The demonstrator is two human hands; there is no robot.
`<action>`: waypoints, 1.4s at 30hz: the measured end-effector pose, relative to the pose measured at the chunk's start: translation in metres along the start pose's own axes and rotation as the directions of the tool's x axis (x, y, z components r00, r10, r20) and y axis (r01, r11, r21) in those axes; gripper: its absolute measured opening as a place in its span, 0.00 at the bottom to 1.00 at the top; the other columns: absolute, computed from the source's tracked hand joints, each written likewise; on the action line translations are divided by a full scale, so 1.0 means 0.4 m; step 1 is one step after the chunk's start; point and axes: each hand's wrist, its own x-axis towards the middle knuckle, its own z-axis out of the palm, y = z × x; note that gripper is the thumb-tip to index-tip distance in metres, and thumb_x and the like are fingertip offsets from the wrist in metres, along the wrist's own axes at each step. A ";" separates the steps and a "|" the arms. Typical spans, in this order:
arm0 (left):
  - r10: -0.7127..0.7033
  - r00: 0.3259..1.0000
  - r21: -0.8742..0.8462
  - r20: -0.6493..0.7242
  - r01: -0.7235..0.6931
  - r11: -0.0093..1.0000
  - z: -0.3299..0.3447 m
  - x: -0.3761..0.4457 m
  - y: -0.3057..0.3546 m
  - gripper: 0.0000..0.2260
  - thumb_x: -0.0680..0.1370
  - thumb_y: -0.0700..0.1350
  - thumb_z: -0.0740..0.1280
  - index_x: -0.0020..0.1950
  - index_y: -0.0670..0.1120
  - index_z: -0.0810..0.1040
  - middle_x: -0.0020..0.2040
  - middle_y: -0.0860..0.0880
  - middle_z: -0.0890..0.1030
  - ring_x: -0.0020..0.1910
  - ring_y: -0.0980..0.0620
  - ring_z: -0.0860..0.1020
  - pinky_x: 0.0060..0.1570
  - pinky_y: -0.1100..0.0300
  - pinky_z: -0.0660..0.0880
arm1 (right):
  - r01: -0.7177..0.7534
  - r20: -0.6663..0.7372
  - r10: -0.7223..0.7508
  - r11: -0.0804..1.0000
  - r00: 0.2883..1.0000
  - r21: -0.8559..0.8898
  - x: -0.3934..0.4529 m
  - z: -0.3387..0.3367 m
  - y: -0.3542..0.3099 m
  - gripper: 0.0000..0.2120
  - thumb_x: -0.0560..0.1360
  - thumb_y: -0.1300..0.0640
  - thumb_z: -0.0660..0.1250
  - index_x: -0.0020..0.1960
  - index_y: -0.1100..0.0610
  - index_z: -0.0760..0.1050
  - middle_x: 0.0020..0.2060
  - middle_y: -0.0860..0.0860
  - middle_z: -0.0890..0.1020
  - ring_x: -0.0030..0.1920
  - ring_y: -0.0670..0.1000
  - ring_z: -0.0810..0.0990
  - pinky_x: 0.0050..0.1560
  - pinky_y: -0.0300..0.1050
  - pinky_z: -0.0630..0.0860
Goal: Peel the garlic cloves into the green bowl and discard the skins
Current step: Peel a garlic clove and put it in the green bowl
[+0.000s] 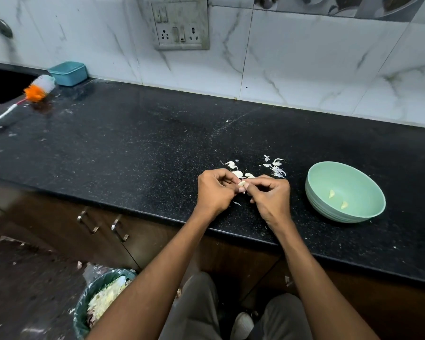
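Left of the green bowl [368, 212], our left hand [215, 192] and right hand [271, 197] pinch one garlic clove [242, 184], fingers curled tight.

Both forearms [172, 273] are bare from the wrists to the bottom edge of the view, with no sleeves showing. The left hand [215, 192] and right hand [271, 196] wear no rings, watch or bands, and the nails are short and plain. Below the arms, the legs are in loose grey-beige trousers [196, 312]. A light, whitish shoe [242, 323] shows between the trouser legs.
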 end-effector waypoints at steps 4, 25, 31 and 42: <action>-0.005 1.000 0.029 -0.007 0.005 1.000 -0.001 0.002 -0.005 0.11 0.65 0.33 0.82 0.33 0.46 0.83 0.34 0.45 0.85 0.33 0.51 0.81 0.39 0.48 0.82 | -0.041 0.034 0.039 0.998 0.999 0.053 0.000 -0.004 -0.010 0.06 0.71 0.68 0.76 0.41 0.58 0.87 0.37 0.52 0.87 0.33 0.46 0.81 0.29 0.38 0.74; -0.020 0.991 -0.028 0.129 0.024 0.999 0.002 0.009 -0.016 0.15 0.66 0.29 0.79 0.30 0.46 0.81 0.34 0.39 0.83 0.32 0.46 0.81 0.38 0.51 0.80 | -0.124 0.074 0.114 0.981 0.991 0.152 0.000 -0.018 -0.020 0.07 0.69 0.74 0.75 0.37 0.64 0.85 0.35 0.58 0.86 0.29 0.54 0.79 0.25 0.39 0.74; -0.015 0.983 -0.080 0.184 0.030 0.996 0.002 0.006 -0.007 0.16 0.67 0.27 0.78 0.30 0.47 0.81 0.32 0.45 0.84 0.32 0.49 0.82 0.33 0.60 0.79 | -0.158 0.039 0.153 0.966 0.987 0.203 0.001 -0.014 -0.023 0.06 0.68 0.75 0.74 0.36 0.67 0.84 0.31 0.62 0.84 0.27 0.52 0.77 0.24 0.39 0.73; -0.016 0.983 -0.234 0.184 0.060 0.970 -0.004 0.000 0.012 0.09 0.69 0.25 0.76 0.38 0.37 0.80 0.34 0.44 0.85 0.31 0.50 0.84 0.34 0.62 0.81 | -0.129 -0.007 0.135 0.957 0.991 0.262 0.000 -0.010 -0.031 0.09 0.71 0.75 0.73 0.37 0.63 0.84 0.31 0.57 0.85 0.27 0.49 0.78 0.24 0.38 0.73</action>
